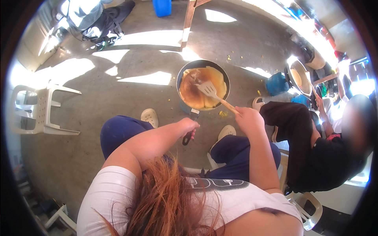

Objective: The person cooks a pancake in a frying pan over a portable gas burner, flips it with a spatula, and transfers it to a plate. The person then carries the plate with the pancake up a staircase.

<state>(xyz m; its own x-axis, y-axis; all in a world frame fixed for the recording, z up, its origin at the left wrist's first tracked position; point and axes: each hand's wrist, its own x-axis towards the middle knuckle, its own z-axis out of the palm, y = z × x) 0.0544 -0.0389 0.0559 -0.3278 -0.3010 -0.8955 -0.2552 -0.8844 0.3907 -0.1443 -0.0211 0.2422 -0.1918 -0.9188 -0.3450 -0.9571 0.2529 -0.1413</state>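
My left hand point(189, 127) grips the black handle of a frying pan point(178, 88) and holds it out in front of me. A browned pancake or thin omelette point(189, 91) covers most of the pan's bottom, golden with a darker brown patch. In my right hand point(247, 119) is the wooden handle of a slotted spatula point(208, 89), whose pale head rests on the brown surface. Part of a blue gas canister shows beneath the pan's near edge.
Close at right sits another person point(295, 132) in dark clothes, holding a utensil at another pan point(301, 77) beside blue gas canisters point(277, 84). A white plastic chair point(41, 109) stands left. A wooden post point(187, 26) rises beyond my pan; yellow scraps point(223, 113) dot the floor.
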